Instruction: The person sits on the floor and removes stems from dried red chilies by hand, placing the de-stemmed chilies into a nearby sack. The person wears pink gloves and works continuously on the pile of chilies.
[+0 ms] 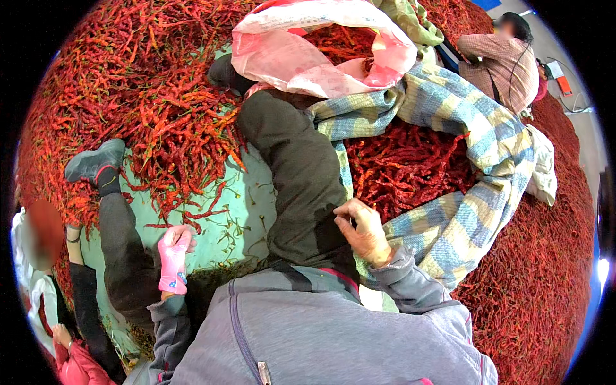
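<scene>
My left hand (175, 252), in a pink fingerless glove, hovers over the pale green sheet (260, 168) with its fingers curled. Just beyond its fingertips lie a few dried red chillies (192, 216) from the edge of a large heap; whether one is pinched is hidden. My bare right hand (363, 232) is above my bent leg, thumb and fingers slightly apart, with nothing visible between them. Beside it, a plaid cloth sack (457, 216) with a rolled rim holds dark red chillies (409, 168). Loose chilli stems (231, 226) are scattered on the sheet between my hands.
A pink and white plastic sack (298, 62) with chillies inside stands past my knee. Chilli heaps (134, 62) spread ahead, and another (534, 274) lies at right. One person (505, 62) sits at upper right; another person's hand (61, 334) shows at lower left.
</scene>
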`<state>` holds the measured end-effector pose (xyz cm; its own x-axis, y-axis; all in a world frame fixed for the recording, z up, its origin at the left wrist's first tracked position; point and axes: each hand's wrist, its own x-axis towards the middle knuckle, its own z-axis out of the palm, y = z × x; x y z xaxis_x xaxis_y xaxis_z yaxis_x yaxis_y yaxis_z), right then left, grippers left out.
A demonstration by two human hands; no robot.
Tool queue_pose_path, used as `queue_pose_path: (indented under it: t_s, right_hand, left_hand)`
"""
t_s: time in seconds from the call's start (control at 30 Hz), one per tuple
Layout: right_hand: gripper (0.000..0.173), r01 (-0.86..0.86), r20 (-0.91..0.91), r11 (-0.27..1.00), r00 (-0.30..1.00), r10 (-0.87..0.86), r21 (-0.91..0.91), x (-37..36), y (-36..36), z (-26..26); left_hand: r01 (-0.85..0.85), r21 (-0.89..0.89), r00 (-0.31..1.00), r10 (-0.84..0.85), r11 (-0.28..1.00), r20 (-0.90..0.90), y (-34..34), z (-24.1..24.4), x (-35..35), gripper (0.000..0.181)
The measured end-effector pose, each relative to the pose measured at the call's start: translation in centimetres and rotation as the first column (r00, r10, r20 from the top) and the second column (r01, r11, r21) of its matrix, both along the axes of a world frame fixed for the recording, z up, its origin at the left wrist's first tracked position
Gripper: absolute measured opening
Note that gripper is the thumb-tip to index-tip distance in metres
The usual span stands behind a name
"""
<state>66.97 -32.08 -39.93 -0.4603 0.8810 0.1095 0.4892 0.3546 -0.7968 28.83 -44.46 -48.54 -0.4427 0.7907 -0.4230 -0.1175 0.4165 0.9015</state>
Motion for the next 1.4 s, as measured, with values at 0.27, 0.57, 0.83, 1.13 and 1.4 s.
queue_pose_path:
  t_s: [0.27, 0.57, 0.83, 1.13, 1.4]
  right_hand:
    - [0.019, -0.409, -0.145, 0.912, 0.904, 0.402, -0.027, -10.1, -2.2, -0.7]
    - [0.018, -0.728, -0.005, 0.614, 0.646, 0.763, -0.306, -18.2, -1.1, -10.7]
    - [0.011, -0.27, -0.156, 0.892, 0.961, 0.228, -0.363, -20.6, 3.0, -11.8]
    - [0.021, 0.116, 0.078, 0.98, 0.988, -0.13, 0.163, -21.8, 13.2, -15.7]
    - [0.033, 0.086, 0.134, 0.926, 0.98, -0.144, 0.368, -22.2, 11.7, -16.5]
  left_hand:
    - [-0.135, 0.166, 0.986, 0.149, 0.977, -0.074, 0.1, 3.3, -2.2, 0.017]
    - [-0.186, 0.198, 0.982, 0.19, 0.962, -0.001, -1.3, 2.6, -4.1, 0.011]
    - [0.093, 0.163, 0.996, -0.089, 0.982, -0.031, 0.9, 1.5, -1.6, 0.016]
    - [0.124, 0.116, 0.99, -0.13, 0.986, 0.05, 1.5, 1.7, 0.2, 0.011]
    - [0.215, 0.119, 0.975, -0.207, 0.969, -0.075, 0.3, 6.7, 1.9, 0.014]
